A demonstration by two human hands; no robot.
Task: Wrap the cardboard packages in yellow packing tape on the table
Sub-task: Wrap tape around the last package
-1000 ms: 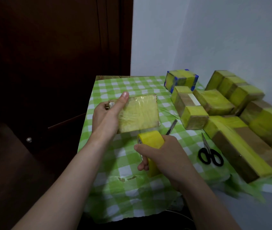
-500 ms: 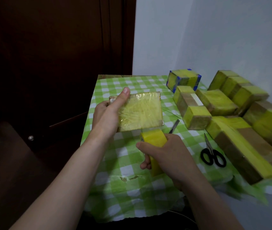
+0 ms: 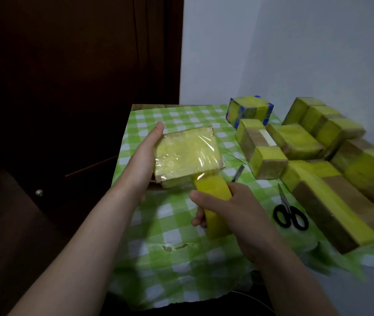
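- Nearest: grips yellow tape roll [image 3: 213, 191] in right hand [image 3: 234, 213], thumb and fingers curled round it.
- Just beyond: holds cardboard package [image 3: 187, 156] in left hand [image 3: 145, 153], thumb straight along its left edge, other fingers hidden beneath.
- Right of both hands: scissors [image 3: 289, 215], wrapped packages [image 3: 331, 201].

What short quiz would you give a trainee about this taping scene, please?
1. True or false: the scissors lie on the tablecloth, touched by neither hand.
2. What is in the right hand's grip? A) the tape roll B) the scissors C) a marker
3. Fill in: the left hand holds the flat package by its ___ side.
Key: 1 true; 2 A; 3 left.
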